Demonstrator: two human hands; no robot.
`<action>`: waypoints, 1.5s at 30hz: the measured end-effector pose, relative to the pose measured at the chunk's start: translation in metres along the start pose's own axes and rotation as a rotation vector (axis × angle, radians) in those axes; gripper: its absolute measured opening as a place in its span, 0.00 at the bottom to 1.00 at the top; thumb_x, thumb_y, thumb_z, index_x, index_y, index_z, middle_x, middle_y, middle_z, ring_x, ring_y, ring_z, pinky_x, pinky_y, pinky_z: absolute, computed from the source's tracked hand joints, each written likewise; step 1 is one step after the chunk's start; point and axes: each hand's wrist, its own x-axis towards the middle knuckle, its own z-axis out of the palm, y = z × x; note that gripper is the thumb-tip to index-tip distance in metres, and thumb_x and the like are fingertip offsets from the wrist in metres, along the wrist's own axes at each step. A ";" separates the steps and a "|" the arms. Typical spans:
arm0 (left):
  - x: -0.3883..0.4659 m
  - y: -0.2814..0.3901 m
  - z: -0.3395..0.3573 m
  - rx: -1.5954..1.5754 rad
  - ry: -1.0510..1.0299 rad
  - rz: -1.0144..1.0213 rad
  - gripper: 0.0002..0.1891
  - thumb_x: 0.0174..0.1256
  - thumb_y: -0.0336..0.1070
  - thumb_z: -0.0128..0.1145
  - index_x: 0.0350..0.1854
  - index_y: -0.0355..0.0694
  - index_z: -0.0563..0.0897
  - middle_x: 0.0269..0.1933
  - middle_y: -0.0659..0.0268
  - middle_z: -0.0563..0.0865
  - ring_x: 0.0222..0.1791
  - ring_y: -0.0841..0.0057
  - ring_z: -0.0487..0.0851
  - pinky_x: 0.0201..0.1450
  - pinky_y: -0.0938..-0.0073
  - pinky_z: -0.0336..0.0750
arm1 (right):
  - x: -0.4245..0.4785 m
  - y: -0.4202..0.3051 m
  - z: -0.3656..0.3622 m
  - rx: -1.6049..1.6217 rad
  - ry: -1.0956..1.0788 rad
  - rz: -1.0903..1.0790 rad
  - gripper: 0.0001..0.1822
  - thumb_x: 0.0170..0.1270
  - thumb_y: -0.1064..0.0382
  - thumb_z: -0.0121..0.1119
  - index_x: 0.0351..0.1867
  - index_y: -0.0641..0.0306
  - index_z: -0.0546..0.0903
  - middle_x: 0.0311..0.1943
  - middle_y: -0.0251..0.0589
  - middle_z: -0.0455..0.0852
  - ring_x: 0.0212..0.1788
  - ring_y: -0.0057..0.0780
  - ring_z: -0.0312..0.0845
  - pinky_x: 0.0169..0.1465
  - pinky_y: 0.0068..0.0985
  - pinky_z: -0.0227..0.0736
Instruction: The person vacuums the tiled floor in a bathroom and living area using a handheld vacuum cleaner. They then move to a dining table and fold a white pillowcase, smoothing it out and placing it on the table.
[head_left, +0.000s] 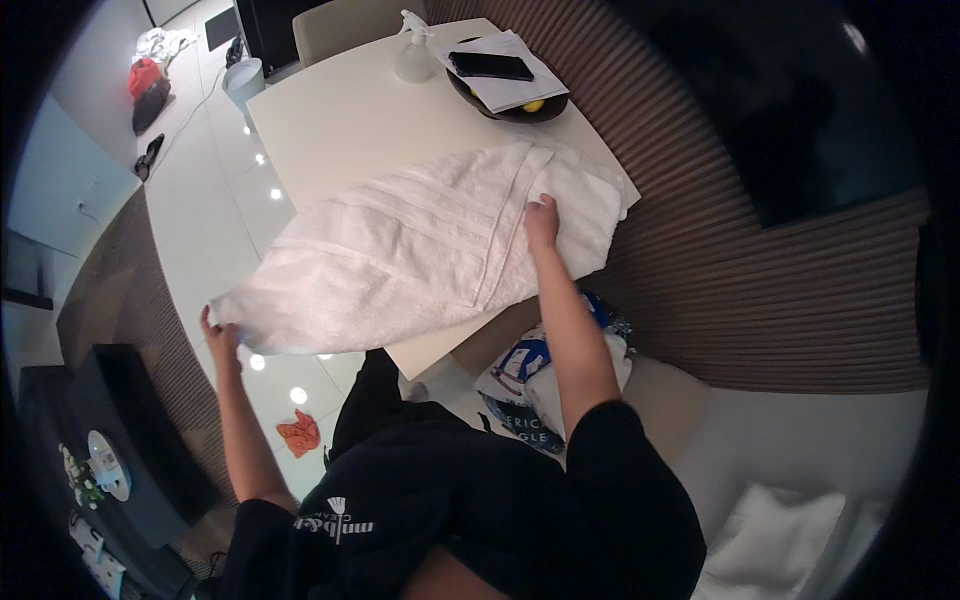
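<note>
A large white terry towel (390, 255) lies partly across a white table (337, 127), with its left part stretched out past the table's edge. At that far left corner, my left hand (222, 341) grips the cloth, which is slightly blurred there. My right hand (541, 223) rests on the towel's right part, beside a woven band, with the thumb raised; whether its fingers pinch the cloth is hard to see. Several folds and creases run along the towel's middle.
Behind the towel stand a spray bottle (414, 56) and a dark bowl (517, 114) topped by papers (510, 90) and a phone (491, 66). Bags (525, 382) sit on a seat under my right arm. An orange cloth (299, 433) lies on the tiled floor.
</note>
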 end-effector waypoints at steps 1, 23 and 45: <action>0.013 -0.013 0.033 0.039 0.055 0.104 0.41 0.45 0.22 0.56 0.68 0.50 0.61 0.41 0.59 0.77 0.40 0.70 0.76 0.45 0.69 0.73 | 0.056 0.038 -0.007 0.059 0.066 0.132 0.16 0.64 0.59 0.53 0.50 0.65 0.74 0.37 0.49 0.83 0.39 0.39 0.81 0.39 0.37 0.78; -0.156 0.211 0.246 0.689 -0.891 1.591 0.13 0.45 0.31 0.60 0.37 0.46 0.83 0.39 0.69 0.78 0.42 0.70 0.75 0.45 0.69 0.69 | 0.007 -0.057 -0.022 0.491 -0.508 0.484 0.13 0.53 0.65 0.67 0.39 0.64 0.77 0.34 0.41 0.83 0.31 0.31 0.81 0.30 0.31 0.77; -0.034 0.089 0.183 -0.051 -0.304 -0.116 0.18 0.65 0.43 0.53 0.44 0.30 0.76 0.41 0.56 0.80 0.36 0.69 0.81 0.33 0.68 0.75 | -0.162 -0.078 -0.009 -0.227 -0.234 -0.657 0.33 0.55 0.61 0.63 0.62 0.62 0.66 0.62 0.55 0.64 0.65 0.55 0.57 0.65 0.45 0.54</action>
